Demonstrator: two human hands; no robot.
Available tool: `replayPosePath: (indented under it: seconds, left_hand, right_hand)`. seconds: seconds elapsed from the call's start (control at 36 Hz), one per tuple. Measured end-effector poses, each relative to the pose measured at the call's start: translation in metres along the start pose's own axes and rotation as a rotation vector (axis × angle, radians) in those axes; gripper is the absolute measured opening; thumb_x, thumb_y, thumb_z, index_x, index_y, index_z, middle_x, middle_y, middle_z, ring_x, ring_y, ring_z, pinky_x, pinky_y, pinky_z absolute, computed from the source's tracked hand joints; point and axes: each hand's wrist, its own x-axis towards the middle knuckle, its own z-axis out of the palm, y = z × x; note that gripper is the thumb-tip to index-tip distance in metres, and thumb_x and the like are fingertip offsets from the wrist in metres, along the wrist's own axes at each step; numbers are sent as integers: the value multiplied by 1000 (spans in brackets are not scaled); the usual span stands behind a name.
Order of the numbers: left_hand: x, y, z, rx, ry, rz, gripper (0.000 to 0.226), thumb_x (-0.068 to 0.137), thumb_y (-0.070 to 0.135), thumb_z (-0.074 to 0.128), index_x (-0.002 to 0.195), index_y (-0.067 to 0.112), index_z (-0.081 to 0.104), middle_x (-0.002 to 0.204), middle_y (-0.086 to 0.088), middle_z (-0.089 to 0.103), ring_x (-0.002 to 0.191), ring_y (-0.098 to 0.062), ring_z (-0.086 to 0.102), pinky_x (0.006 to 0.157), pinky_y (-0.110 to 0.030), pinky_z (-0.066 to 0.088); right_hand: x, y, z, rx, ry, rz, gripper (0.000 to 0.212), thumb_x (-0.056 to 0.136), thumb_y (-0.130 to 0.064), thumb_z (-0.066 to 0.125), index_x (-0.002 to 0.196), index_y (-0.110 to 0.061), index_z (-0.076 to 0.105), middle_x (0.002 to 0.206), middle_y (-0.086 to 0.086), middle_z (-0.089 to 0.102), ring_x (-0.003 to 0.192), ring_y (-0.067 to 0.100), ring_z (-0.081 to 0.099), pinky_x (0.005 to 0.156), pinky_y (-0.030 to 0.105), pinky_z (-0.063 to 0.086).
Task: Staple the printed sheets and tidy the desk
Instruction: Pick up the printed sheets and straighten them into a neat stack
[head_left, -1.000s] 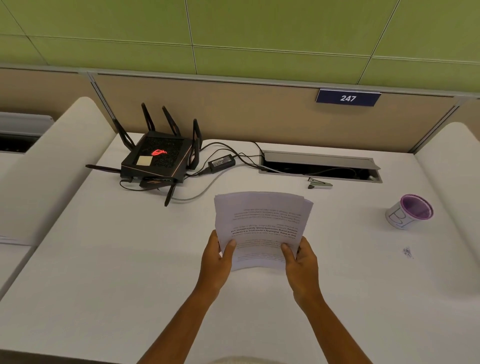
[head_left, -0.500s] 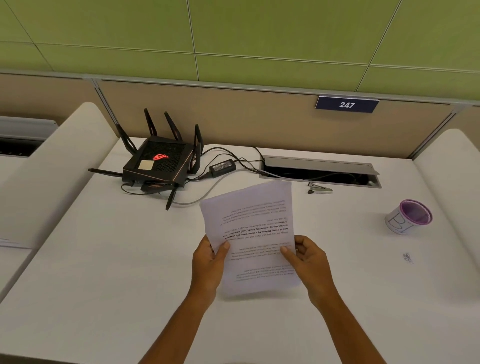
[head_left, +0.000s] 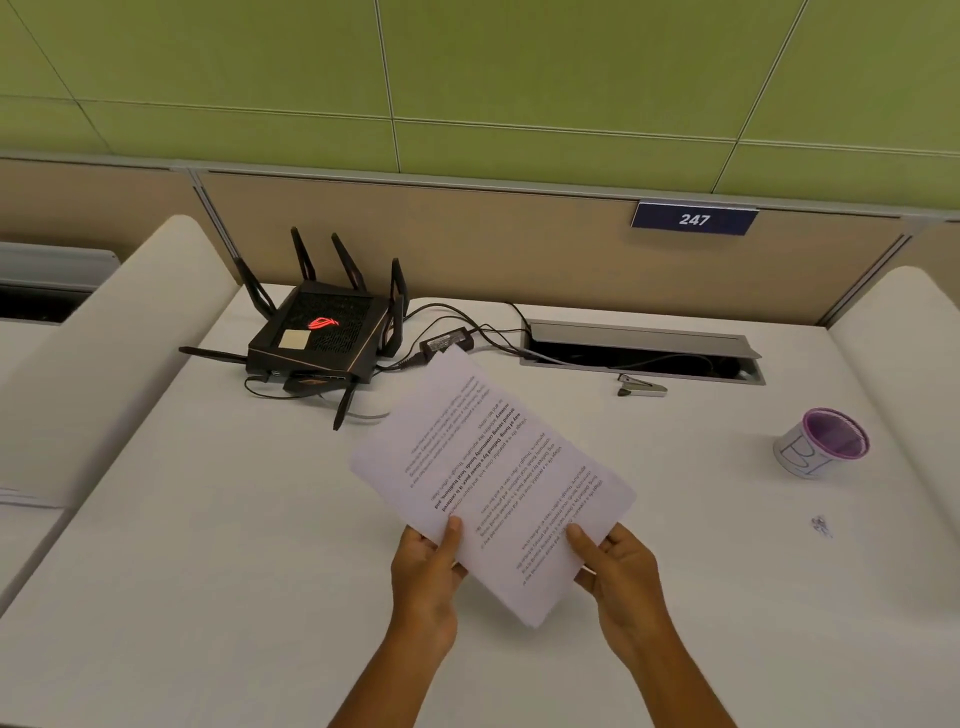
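Both hands hold a stack of printed sheets (head_left: 488, 478) above the white desk (head_left: 208, 545), with the stack turned diagonally and its text upside down to me. My left hand (head_left: 426, 577) pinches the near left edge with the thumb on top. My right hand (head_left: 621, 577) grips the near right edge the same way. A small silver and black stapler (head_left: 641, 387) lies on the desk beyond the sheets, in front of the cable slot.
A black router (head_left: 319, 338) with antennas, its power brick (head_left: 447, 342) and cables sit at the back left. An open cable slot (head_left: 639, 348) runs along the back. A purple-rimmed paper cup (head_left: 823, 441) stands at right, near a small scribble mark (head_left: 821, 526). Curved white dividers flank the desk.
The sheets have been rotated counter-clockwise from nearly straight to a diagonal, and they have dropped closer to the desk. Both hands kept their grip on the near edges.
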Motion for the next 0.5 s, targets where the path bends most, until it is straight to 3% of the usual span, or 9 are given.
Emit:
replayPosePath:
  seconds: [0.14,0.25,0.39,0.5]
  left_hand:
    - [12,12,-24,7,29,-12,41,100,12,70,138,27,66,128,-1,79,115,-25,77,89,-43,66]
    - [35,40,-59,85,40,-31,35,99,17,71,133,26,70,120,-2,81,111,-27,76,78,-38,67]
    - [52,60,-69,483,-98,8,32,92,27,82,121,36,72,109,10,83,109,-21,77,81,-35,64]
    - [56,68,-48,593,-136,88,27,90,27,84,115,32,73,108,11,83,100,-18,80,77,-29,67]
  right_hand:
    - [8,-6,-9,-158,74,-12,31,91,-17,80,120,-24,74,113,-2,83,100,22,81,78,44,68]
    - [17,-19,-28,-295,51,-25,26,94,-15,78,119,-23,75,110,-2,83,96,24,82,83,51,67]
    - [23,-33,-37,-369,65,-82,22,94,-14,78,111,-28,78,103,-4,84,89,17,82,67,28,66]
    - [23,-38,-30,-345,95,-169,22,95,-12,77,105,-31,80,100,-7,84,88,12,81,66,18,63]
